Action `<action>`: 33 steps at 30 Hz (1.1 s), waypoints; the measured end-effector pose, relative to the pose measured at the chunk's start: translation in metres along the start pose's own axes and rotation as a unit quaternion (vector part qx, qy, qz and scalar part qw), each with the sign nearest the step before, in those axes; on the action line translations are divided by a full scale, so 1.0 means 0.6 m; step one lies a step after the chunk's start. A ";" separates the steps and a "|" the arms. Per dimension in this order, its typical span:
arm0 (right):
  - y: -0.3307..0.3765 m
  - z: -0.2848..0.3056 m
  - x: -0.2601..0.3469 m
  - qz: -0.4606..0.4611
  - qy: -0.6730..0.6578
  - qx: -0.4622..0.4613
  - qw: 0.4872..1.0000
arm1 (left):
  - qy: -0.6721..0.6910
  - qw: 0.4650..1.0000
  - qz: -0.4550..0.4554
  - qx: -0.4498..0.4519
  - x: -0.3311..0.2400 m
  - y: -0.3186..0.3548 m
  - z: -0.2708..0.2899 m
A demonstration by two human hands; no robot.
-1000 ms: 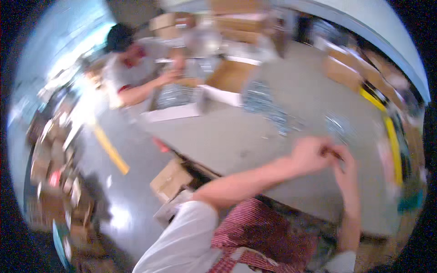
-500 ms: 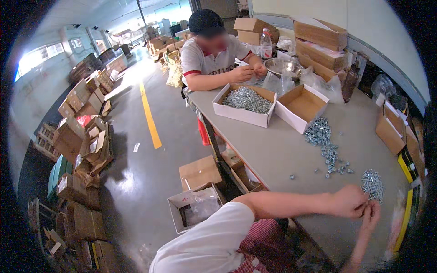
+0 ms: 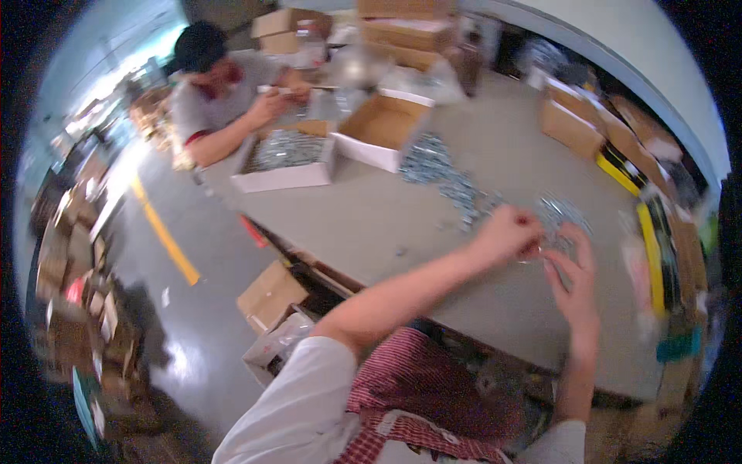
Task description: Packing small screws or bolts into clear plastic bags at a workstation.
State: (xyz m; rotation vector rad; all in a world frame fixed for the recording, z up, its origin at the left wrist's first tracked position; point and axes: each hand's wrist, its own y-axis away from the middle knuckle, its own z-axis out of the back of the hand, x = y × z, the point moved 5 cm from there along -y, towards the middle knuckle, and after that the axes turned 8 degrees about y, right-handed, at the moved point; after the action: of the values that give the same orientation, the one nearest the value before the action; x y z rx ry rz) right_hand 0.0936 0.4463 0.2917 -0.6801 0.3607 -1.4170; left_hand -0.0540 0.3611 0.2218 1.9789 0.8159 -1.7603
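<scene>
My left hand [image 3: 508, 234] is above the grey table, its fingers curled together. Whatever they hold, if anything, is too small and blurred to make out. Close by on the right, my right hand [image 3: 573, 280] has its thumb and fingers apart, beside a pile of silver screws [image 3: 568, 210]. No object shows between them. Left of the screws, a loose trail of small metal nut-like pieces [image 3: 429, 158] spreads toward my left hand. A white cardboard box [image 3: 282, 179] full of small metal parts stands farther left. Next to it, a second white box [image 3: 369, 151] shows its brown bottom.
Across the table a co-worker [image 3: 220, 100] in a dark cap handles something small. Plastic bags [image 3: 437, 83] and cardboard boxes [image 3: 406, 35] line the far side. Open cartons [image 3: 572, 124] and yellow-black boxes [image 3: 653, 255] edge the right. A carton [image 3: 274, 298] stands on the floor at left.
The view has swung right, so the table and co-worker appear farther left. My hands, close together before, are now slightly apart; the right hand's fingers have spread beside the screws.
</scene>
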 end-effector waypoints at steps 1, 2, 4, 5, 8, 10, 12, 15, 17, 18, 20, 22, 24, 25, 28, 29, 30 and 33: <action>-0.001 0.008 -0.005 0.005 0.025 -0.030 0.999 | -0.004 0.999 -0.038 0.000 -0.002 -0.007 0.004; 0.001 0.020 -0.015 -0.002 0.016 -0.075 0.997 | -0.025 0.998 -0.053 0.004 0.000 -0.017 0.002; 0.005 0.041 -0.031 -0.009 0.030 -0.134 0.991 | -0.065 0.997 -0.041 -0.001 0.011 -0.031 0.008; 0.007 0.046 -0.033 -0.010 0.048 -0.146 0.988 | 0.013 0.999 0.024 0.017 0.022 -0.025 0.003; 0.022 0.039 -0.060 -0.023 0.025 -0.146 0.989 | 0.129 0.977 0.145 0.083 -0.004 0.002 -0.038; 0.025 0.028 -0.067 -0.038 0.018 -0.141 0.989 | 0.162 0.961 0.197 0.110 -0.014 0.017 -0.044; 0.026 0.018 -0.075 -0.052 -0.087 -0.062 0.993 | 0.131 0.986 0.083 0.068 -0.023 0.006 -0.030; 0.025 0.001 -0.075 -0.055 -0.184 0.028 0.981 | 0.107 0.993 0.026 -0.038 -0.022 0.009 0.018; 0.025 0.005 -0.071 -0.062 -0.207 0.063 0.974 | 0.057 0.997 0.003 -0.055 -0.048 0.024 0.023; 0.024 0.004 -0.064 -0.064 -0.232 0.099 0.966 | 0.006 0.997 -0.023 -0.077 -0.065 0.035 0.028; 0.026 0.013 -0.047 -0.034 -0.147 0.087 0.985 | -0.085 0.984 -0.080 -0.135 -0.087 0.067 0.038; 0.022 0.020 -0.008 0.006 -0.070 0.073 0.995 | -0.180 0.954 -0.136 -0.200 -0.126 0.121 0.046; 0.026 0.024 0.042 0.050 0.042 0.071 0.995 | -0.576 0.664 -0.422 -0.223 -0.191 0.193 -0.007; 0.033 0.012 0.071 0.058 0.033 0.070 0.995 | -0.583 0.658 -0.417 -0.229 -0.188 0.218 -0.007; 0.040 -0.023 0.124 0.116 -0.028 0.116 0.986 | -0.564 0.733 -0.352 -0.145 -0.122 0.233 0.001; 0.032 -0.027 0.145 0.144 -0.082 0.142 0.976 | -0.543 0.777 -0.298 -0.113 -0.092 0.240 0.024; 0.027 -0.031 0.160 0.170 -0.136 0.169 0.961 | -0.518 0.817 -0.241 -0.081 -0.064 0.252 0.042; -0.025 -0.061 0.081 0.034 -0.248 0.077 0.965 | -0.462 0.860 -0.160 -0.146 -0.046 0.294 0.071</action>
State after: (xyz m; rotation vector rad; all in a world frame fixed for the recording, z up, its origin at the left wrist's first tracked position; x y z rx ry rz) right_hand 0.0662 0.3910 0.2810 -0.8569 -0.1184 -1.1469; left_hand 0.0241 0.1949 0.2244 0.6426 0.9778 -2.2577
